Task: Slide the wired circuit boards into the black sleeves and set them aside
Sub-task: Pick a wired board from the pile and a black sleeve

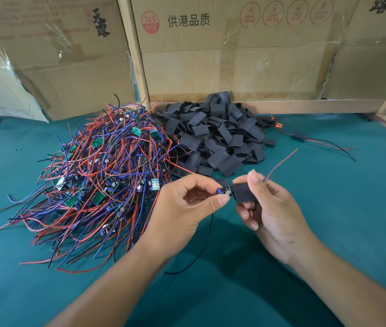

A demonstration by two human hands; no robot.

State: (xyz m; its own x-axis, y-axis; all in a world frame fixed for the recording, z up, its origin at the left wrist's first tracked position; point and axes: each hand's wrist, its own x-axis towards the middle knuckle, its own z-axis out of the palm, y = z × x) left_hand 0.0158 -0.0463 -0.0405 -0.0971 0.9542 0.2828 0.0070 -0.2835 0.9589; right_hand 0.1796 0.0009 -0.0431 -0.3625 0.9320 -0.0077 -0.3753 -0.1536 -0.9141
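The circuit board [223, 191], light and fragile, is pinched at its left end by the left hand [187, 204]; the right hand [272, 208] grips the soft, floppy black sleeve [244, 192] around its middle.

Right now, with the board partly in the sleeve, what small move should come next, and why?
Probably push the circuit board further into the black sleeve. The left hand pinches its exposed end, the right hand holds the sleeve, and red and blue wires already poke out beyond it.

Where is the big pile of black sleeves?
The pile of black sleeves sits mid-table, right of the wired circuit boards, against the cardboard boxes.
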